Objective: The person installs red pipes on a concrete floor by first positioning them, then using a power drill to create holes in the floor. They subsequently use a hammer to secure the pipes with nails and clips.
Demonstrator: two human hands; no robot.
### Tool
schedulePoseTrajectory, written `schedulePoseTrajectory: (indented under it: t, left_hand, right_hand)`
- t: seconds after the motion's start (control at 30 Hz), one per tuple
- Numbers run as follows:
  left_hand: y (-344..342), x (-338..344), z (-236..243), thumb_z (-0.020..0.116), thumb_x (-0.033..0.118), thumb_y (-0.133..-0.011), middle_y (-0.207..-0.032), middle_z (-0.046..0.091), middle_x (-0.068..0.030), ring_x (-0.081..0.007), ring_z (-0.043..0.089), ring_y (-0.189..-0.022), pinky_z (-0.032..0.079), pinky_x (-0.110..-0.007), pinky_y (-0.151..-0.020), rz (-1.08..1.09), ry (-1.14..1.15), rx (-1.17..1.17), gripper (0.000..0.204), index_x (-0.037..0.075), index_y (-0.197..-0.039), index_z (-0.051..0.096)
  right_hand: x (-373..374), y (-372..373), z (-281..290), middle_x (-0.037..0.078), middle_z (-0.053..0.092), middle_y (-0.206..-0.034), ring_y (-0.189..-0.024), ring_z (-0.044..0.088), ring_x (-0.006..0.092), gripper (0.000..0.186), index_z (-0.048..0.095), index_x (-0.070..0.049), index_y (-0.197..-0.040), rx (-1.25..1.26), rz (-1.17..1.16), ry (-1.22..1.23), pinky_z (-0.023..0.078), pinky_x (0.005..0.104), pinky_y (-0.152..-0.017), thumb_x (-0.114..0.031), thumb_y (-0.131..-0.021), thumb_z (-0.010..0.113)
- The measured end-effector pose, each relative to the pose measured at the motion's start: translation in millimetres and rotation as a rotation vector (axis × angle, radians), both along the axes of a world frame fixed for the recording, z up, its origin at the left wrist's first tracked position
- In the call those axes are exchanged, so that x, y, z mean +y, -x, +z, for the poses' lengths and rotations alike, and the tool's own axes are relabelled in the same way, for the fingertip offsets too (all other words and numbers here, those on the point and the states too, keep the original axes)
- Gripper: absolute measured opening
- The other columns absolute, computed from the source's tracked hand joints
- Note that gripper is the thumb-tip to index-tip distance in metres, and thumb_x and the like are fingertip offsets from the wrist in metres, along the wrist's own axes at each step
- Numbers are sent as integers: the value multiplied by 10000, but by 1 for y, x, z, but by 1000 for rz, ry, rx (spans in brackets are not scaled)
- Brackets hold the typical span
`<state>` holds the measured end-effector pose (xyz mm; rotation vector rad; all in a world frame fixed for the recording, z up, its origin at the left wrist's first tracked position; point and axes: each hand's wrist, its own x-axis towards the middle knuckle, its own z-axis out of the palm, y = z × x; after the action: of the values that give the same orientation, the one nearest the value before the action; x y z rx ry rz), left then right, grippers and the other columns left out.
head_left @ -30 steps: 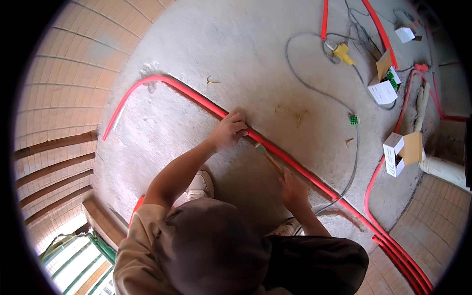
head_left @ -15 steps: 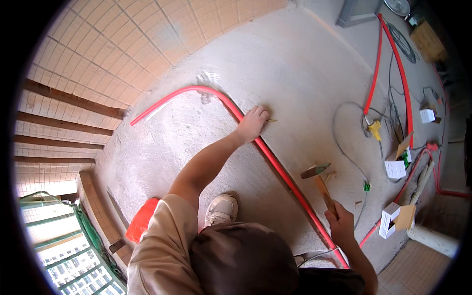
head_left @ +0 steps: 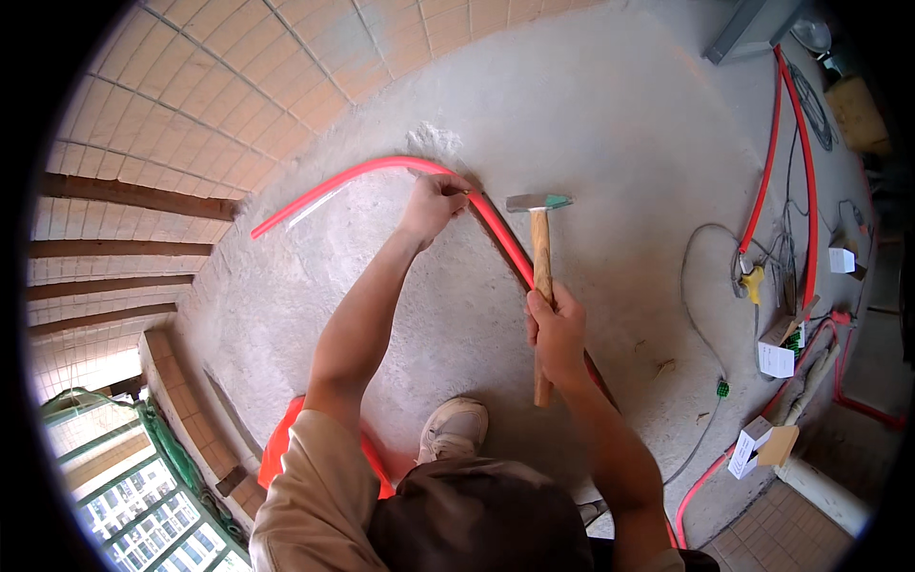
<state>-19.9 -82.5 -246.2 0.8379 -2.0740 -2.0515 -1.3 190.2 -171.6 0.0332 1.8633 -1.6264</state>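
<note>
A red pipe (head_left: pixel 508 240) lies along the concrete floor and bends round to the left at its far end. My left hand (head_left: pixel 434 205) is closed in a pinch at the pipe just past the bend. Whatever sits between its fingertips is too small to make out. In my right hand (head_left: pixel 558 336) is a hammer (head_left: pixel 541 250), gripped partway down its wooden handle. The hammer stands across the pipe, its metal head raised beyond the pipe's right side. Part of the pipe is hidden behind my right hand and forearm.
A tiled wall (head_left: pixel 219 76) curves along the far left. To the right lie more red pipe (head_left: pixel 808 191), a grey cable (head_left: pixel 688 286), a yellow connector (head_left: pixel 753 283) and white cardboard boxes (head_left: pixel 777 359). An orange-red bag (head_left: pixel 278 443) is by my left arm, near my shoe (head_left: pixel 455 426).
My left hand has moved left along the pipe toward the bend and now pinches there. My right hand has brought the hammer up and left, from beside the pipe to over it.
</note>
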Motion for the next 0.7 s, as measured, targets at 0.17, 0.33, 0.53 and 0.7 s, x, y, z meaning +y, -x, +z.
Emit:
schedulePoseTrajectory:
  t: [0.17, 0.33, 0.53, 0.7]
  left_hand:
    - [14, -10, -20, 623, -32, -820, -785, 693, -99, -153, 641, -701, 518, -306, -635, -44, 107, -75, 170, -41, -954, 727]
    - [26, 1, -18, 626, -30, -800, -705, 673, -83, -135, 609, -604, 494, -299, -569, -93, 407, -123, 158, -53, -911, 737]
    - [23, 0, -23, 622, -15, -804, -727, 700, -102, -150, 651, -640, 519, -323, -609, -38, 452, -77, 195, -42, -953, 746]
    - [24, 3, -20, 625, -12, -807, -718, 692, -99, -147, 642, -632, 512, -316, -605, -69, 472, -83, 179, -47, -939, 740]
  right_hand:
    - [-12, -23, -10, -26, 483, -622, -478, 429, 57, 168, 549, -58, -850, -43, -133, 26, 352, 238, -422, -126, -1002, 567]
    - [10, -7, -26, -24, 483, -616, -464, 420, 56, 182, 542, -62, -840, -47, -139, -44, 343, 238, -415, -136, -1003, 573]
    - [15, -5, -28, -23, 486, -614, -470, 427, 55, 183, 544, -61, -838, -23, -164, -59, 343, 236, -413, -138, -1001, 578]
    - [9, -6, -28, -16, 498, -634, -478, 435, 52, 150, 552, -55, -860, -13, -159, -48, 357, 232, -419, -121, -993, 577]
